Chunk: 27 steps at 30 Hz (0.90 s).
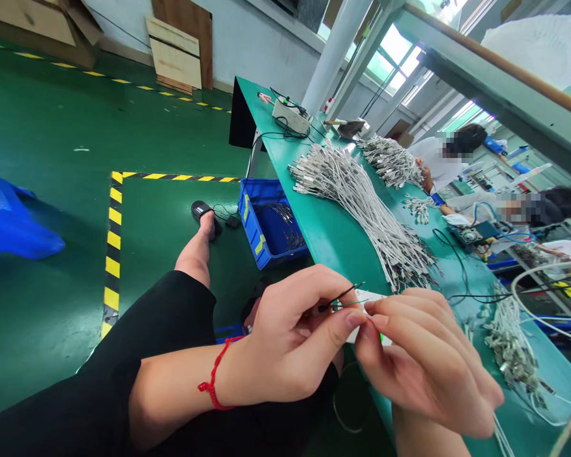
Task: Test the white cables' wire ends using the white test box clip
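Observation:
My left hand (pixel 290 343), with a red braided bracelet (pixel 214 374) at its wrist, pinches the thin wires of a cable between thumb and forefinger. A black wire (pixel 346 294) sticks out above the thumb, with a thin green wire (pixel 354 303) beside it. My right hand (pixel 423 355) meets the left thumb tip, its thumb and fingers pressed together on the wire ends. The exact grip point is hidden by the fingertips. Behind the hands, a white flat piece (pixel 386 341) with a green mark is partly covered. A large bundle of grey cables (pixel 356 203) lies just beyond on the bench.
The green bench (pixel 333 238) runs diagonally to the right. More cable bundles (pixel 511 336) lie on it, near a small machine (pixel 476 231) and black cords. A blue bin (pixel 261 247) with wires stands on the floor below. Co-workers (pixel 440 158) sit across the bench.

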Tool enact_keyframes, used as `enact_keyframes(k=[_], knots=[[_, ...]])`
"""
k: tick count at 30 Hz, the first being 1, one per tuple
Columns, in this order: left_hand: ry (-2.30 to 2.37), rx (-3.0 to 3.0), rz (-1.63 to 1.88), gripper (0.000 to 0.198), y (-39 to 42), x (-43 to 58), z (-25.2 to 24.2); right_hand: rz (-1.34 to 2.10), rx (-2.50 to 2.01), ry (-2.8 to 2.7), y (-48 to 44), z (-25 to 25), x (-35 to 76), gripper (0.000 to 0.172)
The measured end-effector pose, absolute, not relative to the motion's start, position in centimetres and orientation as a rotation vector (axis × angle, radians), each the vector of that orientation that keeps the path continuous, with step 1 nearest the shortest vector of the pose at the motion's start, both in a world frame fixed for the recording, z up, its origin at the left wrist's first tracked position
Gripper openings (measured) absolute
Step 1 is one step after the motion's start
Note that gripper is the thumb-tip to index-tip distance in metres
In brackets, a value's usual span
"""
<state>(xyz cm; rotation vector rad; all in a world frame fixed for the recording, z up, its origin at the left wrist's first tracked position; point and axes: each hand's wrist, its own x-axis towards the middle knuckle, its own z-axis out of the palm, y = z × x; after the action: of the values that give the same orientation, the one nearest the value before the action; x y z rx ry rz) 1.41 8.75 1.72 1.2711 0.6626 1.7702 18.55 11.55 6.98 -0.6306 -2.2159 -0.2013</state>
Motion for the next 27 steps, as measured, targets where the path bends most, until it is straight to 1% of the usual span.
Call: enact_keyframes(k=[4,6,8,10,11,13,15,16,18,20,22,24,27], knots=[[0.687,1.318,1.79,0.014,8.9,1.4,1.6,-0.136,-0.682,-2.205,11.6,7.1,18.3,0.03],[0.696,1.351,1.809,0.014,9.0,1.4,1.5,0.025,-0.746,-2.188,11.4,6.9,18.1,0.026],[0.699,1.388,1.836,0.013,9.1,1.4,1.4,0.264,-0.849,-2.11,10.9,6.7,18.0,0.023],[0.698,1.422,1.861,0.012,9.3,1.4,1.3,0.572,-0.993,-1.945,10.3,6.6,17.9,0.018],[0.695,1.442,1.875,0.012,9.4,1.4,1.3,0.779,-1.069,-1.829,10.1,6.6,17.8,0.014],[0.691,1.476,1.897,0.014,9.5,1.4,1.2,1.301,-1.18,-1.53,9.9,6.8,17.5,0.009],[0.679,1.5,1.909,0.017,9.7,1.4,1.1,1.823,-1.151,-1.198,10.1,7.0,17.3,0.016],[0.67,1.505,1.91,0.018,9.7,1.4,1.1,2.012,-1.101,-1.056,10.3,7.1,17.2,0.019],[0.667,1.481,1.891,0.018,9.6,1.4,1.2,2.209,-0.999,-0.901,10.8,7.1,17.1,0.02],[0.673,1.403,1.831,0.015,9.4,1.3,1.3,2.223,-0.977,-0.922,11.1,7.1,17.2,0.019],[0.646,1.263,1.723,0.01,9.2,1.2,1.4,2.094,-1.038,-1.1,11.0,6.9,17.5,0.019],[0.602,1.137,1.625,0.004,9.1,1.0,1.4,1.755,-1.129,-1.394,10.8,6.7,17.8,0.018],[0.613,1.084,1.577,0.007,9.1,1.0,1.5,0.969,-1.162,-1.803,10.5,6.2,18.1,0.011]])
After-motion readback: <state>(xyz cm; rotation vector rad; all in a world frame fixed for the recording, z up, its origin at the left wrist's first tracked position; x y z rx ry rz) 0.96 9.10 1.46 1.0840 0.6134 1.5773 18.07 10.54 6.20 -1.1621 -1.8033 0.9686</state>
